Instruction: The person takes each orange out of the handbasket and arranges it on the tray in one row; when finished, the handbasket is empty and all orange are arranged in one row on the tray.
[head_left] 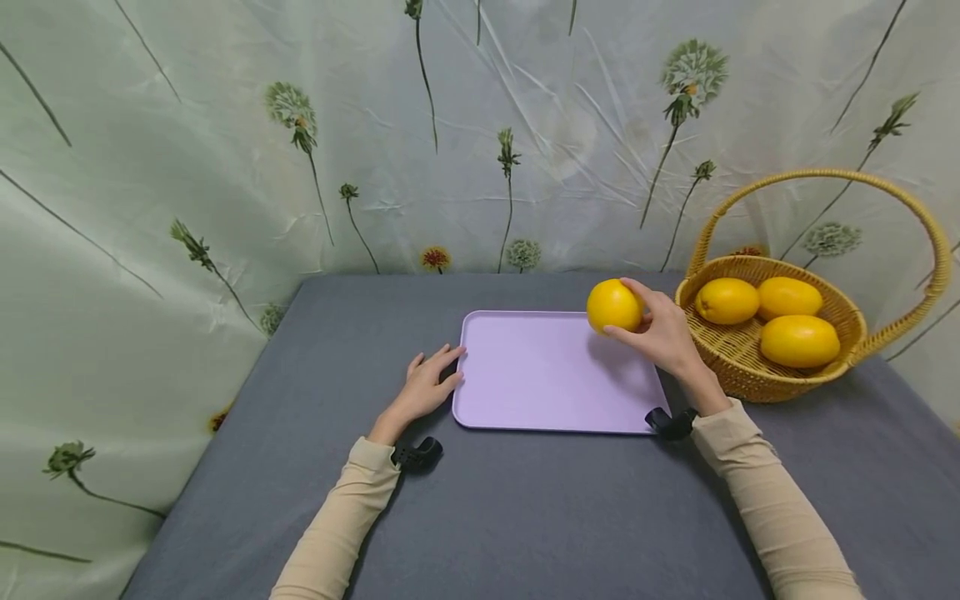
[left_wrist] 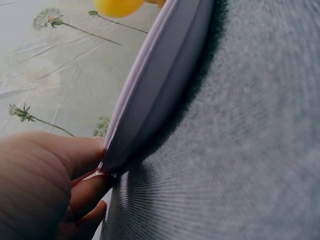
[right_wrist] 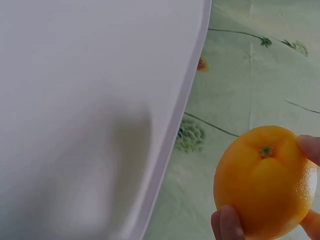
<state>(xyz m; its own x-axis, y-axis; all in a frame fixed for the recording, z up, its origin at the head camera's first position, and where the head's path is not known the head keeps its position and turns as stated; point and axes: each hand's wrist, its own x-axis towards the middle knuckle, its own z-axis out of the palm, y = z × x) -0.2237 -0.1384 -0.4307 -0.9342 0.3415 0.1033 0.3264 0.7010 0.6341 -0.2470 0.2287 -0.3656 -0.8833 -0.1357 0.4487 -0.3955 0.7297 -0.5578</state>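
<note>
My right hand (head_left: 660, 329) holds an orange (head_left: 613, 306) between thumb and fingers, above the far right part of a pale purple tray (head_left: 540, 375). In the right wrist view, the stem end of the orange (right_wrist: 265, 180) faces the camera, with fingertips on both sides of it. The fruit's shadow falls on the tray surface. My left hand (head_left: 422, 392) lies at the tray's left edge, fingers extended and touching the rim. Up close in the left wrist view, its thumb and fingertips are right at the rim of the tray (left_wrist: 150, 85).
A woven basket (head_left: 723, 371) with a tall arched handle stands right of the tray, beside my right forearm. Inside it are three yellow, lemon-like fruits (head_left: 799, 341). Grey cloth (head_left: 525, 508) covers the table, and a flower-printed curtain (head_left: 450, 208) hangs behind.
</note>
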